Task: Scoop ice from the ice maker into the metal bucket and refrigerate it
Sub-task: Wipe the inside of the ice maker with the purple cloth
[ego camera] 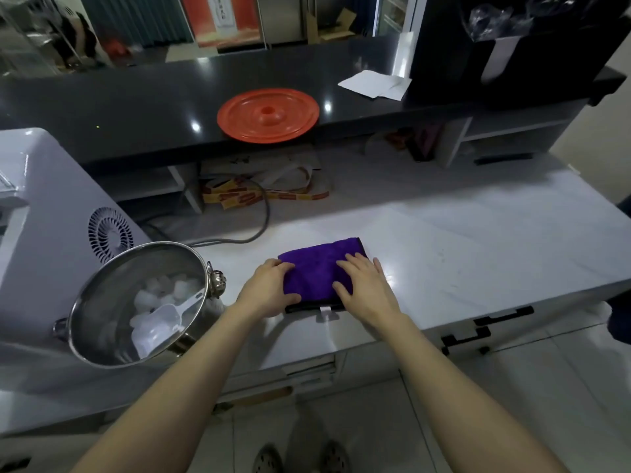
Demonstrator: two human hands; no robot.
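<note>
The metal bucket (102, 302) stands on the white counter at the left, beside the white ice maker (51, 213). Ice cubes (164, 291) lie inside it, and a white plastic scoop (160, 320) rests on them. A folded purple cloth (319, 269) lies on the counter to the bucket's right. My left hand (269, 288) rests on the cloth's left edge with its thumb over the cloth. My right hand (367, 285) lies flat on the cloth's right part, fingers straight.
An orange round lid (268, 114) sits on the raised dark counter (136, 93) behind. White papers (375, 83) lie further right beside a black box. A grey cable (252, 230) curls behind the cloth. Drawers with black handles (467, 334) are below the white counter (478, 240).
</note>
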